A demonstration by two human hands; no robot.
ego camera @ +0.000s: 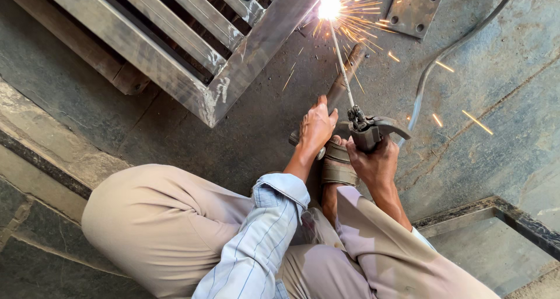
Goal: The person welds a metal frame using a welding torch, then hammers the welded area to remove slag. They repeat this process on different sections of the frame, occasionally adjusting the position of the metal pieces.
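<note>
A metalworking workshop, this: sparks [331, 6] burst at the edge of a steel frame [175, 42] lying on a bare concrete floor [496, 101], a drilled steel plate [415, 9] just beside the sparks.

A square steel plate [415, 7] with bolt holes lies flat at the upper right of the frame, on my stained concrete floor [496, 118]. A grey cable [434, 66] curves down from the top right corner across that floor. Along the left edge runs a worn stone step [41, 153]. A recessed ledge [496, 241] sits at the lower right.
</note>
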